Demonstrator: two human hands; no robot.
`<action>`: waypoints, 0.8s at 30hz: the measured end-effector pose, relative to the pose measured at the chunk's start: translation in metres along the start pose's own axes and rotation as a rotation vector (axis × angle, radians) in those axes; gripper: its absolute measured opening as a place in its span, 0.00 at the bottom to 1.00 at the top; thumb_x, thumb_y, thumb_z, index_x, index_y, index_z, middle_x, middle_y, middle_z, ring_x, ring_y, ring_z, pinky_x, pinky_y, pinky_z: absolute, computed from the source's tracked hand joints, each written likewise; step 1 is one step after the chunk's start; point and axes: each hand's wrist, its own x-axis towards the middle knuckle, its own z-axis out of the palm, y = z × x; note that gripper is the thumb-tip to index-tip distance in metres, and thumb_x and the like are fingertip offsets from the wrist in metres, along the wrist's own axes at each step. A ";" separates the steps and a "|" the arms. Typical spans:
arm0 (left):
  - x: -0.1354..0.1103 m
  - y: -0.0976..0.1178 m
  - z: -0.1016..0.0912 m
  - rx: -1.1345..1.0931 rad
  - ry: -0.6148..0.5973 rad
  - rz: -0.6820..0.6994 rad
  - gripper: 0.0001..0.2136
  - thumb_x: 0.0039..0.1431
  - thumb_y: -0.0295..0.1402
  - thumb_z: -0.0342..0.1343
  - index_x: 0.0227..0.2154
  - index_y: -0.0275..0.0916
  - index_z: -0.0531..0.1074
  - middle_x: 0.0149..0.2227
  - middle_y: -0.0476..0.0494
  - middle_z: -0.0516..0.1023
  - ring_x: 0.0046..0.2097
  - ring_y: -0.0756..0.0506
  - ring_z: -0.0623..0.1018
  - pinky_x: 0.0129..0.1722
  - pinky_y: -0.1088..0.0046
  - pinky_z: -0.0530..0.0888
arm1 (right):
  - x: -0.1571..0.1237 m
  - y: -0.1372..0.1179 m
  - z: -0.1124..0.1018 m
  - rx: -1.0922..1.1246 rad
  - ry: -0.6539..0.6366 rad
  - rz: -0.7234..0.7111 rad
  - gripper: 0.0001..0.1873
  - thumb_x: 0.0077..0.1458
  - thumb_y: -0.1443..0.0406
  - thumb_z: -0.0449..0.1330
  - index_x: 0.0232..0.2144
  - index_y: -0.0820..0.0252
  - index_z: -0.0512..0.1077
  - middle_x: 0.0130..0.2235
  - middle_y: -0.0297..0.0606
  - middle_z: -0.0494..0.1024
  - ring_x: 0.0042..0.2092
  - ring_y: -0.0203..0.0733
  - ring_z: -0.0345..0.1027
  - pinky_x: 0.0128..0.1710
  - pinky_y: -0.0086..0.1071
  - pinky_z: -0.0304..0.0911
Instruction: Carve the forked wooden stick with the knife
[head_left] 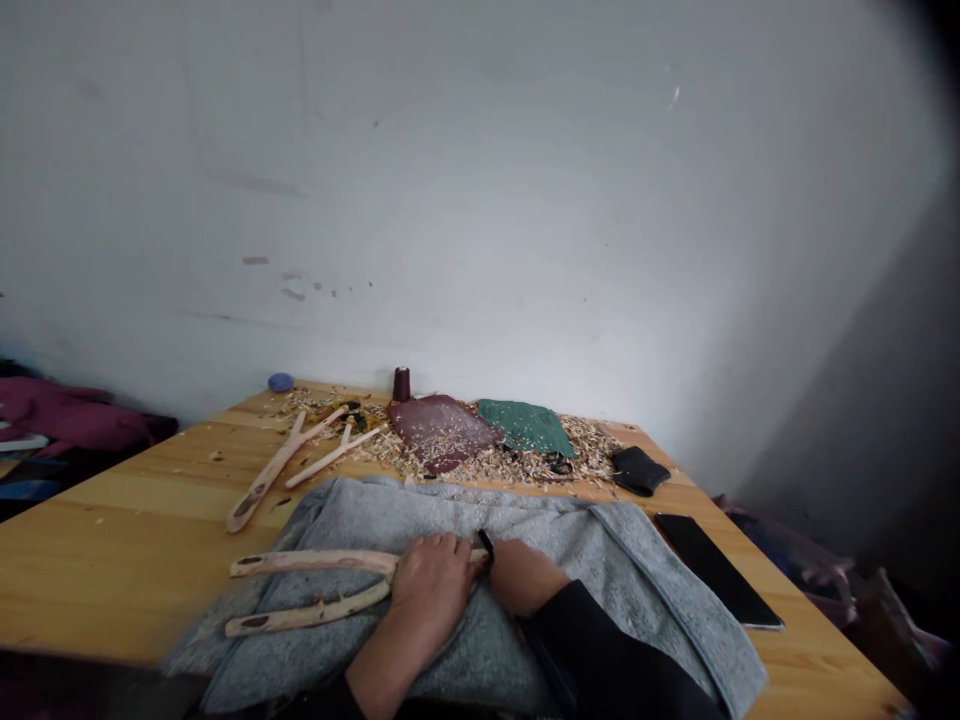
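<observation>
At the left edge of the frame lies a maroon cloth (pixel 71 412); right of it spreads the wooden table (pixel 112 560), a round blue object (pixel 280 382) at its far edge; next come two pale forked sticks, a longer one (pixel 262 482) and a shorter one (pixel 326 467), left of centre; below them, at the lower centre-left, the held forked stick (pixel 315 562) lies over a grey cloth (pixel 360 520), its two prongs pointing left; a dark spool (pixel 402 386) stands behind, against the wall (pixel 480 200); at the lower centre the left hand (pixel 433 580) is clamped over the stick where the prongs meet; above it is a dark red sheet (pixel 446 428); a black object (pixel 485 543), mostly hidden, juts from the closed fist of the right hand (pixel 523 577), at the stick's right end; farther up lie a green sheet (pixel 527 425) and wood shavings (pixel 596 445); right of these sit a black folded piece (pixel 637 470) and, lower, a flat black slab (pixel 716 568).
</observation>
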 end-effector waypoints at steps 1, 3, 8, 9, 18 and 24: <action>0.000 0.000 0.001 -0.001 0.005 -0.007 0.13 0.65 0.38 0.47 0.39 0.39 0.75 0.38 0.39 0.78 0.43 0.38 0.76 0.43 0.60 0.67 | -0.002 0.004 -0.001 0.011 -0.002 -0.006 0.17 0.59 0.69 0.48 0.41 0.68 0.75 0.44 0.57 0.78 0.46 0.52 0.74 0.42 0.38 0.65; 0.000 0.000 0.003 0.000 0.012 -0.016 0.12 0.64 0.38 0.48 0.38 0.39 0.75 0.38 0.39 0.78 0.43 0.38 0.75 0.43 0.60 0.67 | -0.009 0.012 -0.002 0.041 0.003 -0.029 0.18 0.59 0.69 0.46 0.41 0.67 0.75 0.44 0.53 0.79 0.47 0.48 0.73 0.44 0.35 0.64; -0.002 0.002 0.005 0.033 0.059 -0.022 0.10 0.63 0.37 0.50 0.38 0.39 0.74 0.37 0.40 0.78 0.43 0.37 0.75 0.42 0.60 0.67 | -0.024 0.021 0.000 0.097 0.014 -0.042 0.17 0.59 0.68 0.45 0.39 0.63 0.74 0.42 0.48 0.80 0.45 0.46 0.73 0.42 0.33 0.63; -0.003 0.002 0.004 0.038 0.063 -0.024 0.11 0.63 0.37 0.50 0.37 0.39 0.74 0.37 0.40 0.78 0.43 0.37 0.75 0.42 0.60 0.67 | -0.025 0.021 0.002 0.102 0.013 -0.036 0.17 0.59 0.67 0.45 0.38 0.63 0.74 0.42 0.48 0.80 0.45 0.47 0.73 0.42 0.33 0.63; -0.004 0.003 0.001 0.037 0.039 -0.031 0.11 0.64 0.37 0.49 0.38 0.39 0.75 0.37 0.39 0.78 0.43 0.38 0.75 0.42 0.61 0.67 | -0.022 0.021 0.003 0.104 0.004 -0.037 0.16 0.59 0.67 0.47 0.39 0.61 0.74 0.43 0.48 0.80 0.46 0.49 0.73 0.42 0.34 0.62; -0.002 0.003 -0.001 0.043 0.012 -0.019 0.11 0.64 0.37 0.50 0.39 0.39 0.75 0.38 0.39 0.78 0.43 0.38 0.76 0.42 0.61 0.68 | -0.021 0.014 -0.001 0.050 -0.009 -0.060 0.18 0.59 0.68 0.47 0.42 0.62 0.75 0.44 0.48 0.79 0.47 0.46 0.73 0.44 0.34 0.63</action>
